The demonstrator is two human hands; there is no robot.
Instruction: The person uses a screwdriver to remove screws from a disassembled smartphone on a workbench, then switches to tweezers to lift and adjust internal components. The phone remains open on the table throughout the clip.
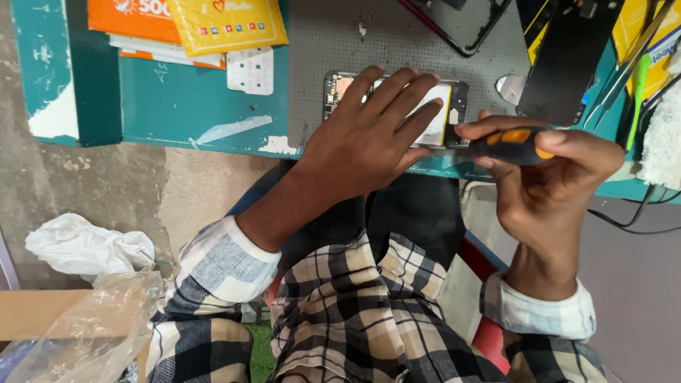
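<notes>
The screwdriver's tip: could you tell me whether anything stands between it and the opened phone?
Nothing visible does. The screwdriver, held in the right hand, points straight at the phone's near right edge, while the left hand presses flat beside it.

Left hand (372,131) lies flat, fingers spread and pressing down; right hand (550,167) is curled in a closed grip, wrist bent inward.

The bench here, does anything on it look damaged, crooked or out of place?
Yes. The teal bench top has paint chipped off along its front edge and left corner, baring white. The opened phone, back off, lies under the left hand, and the right hand holds a screwdriver to its edge.
</notes>
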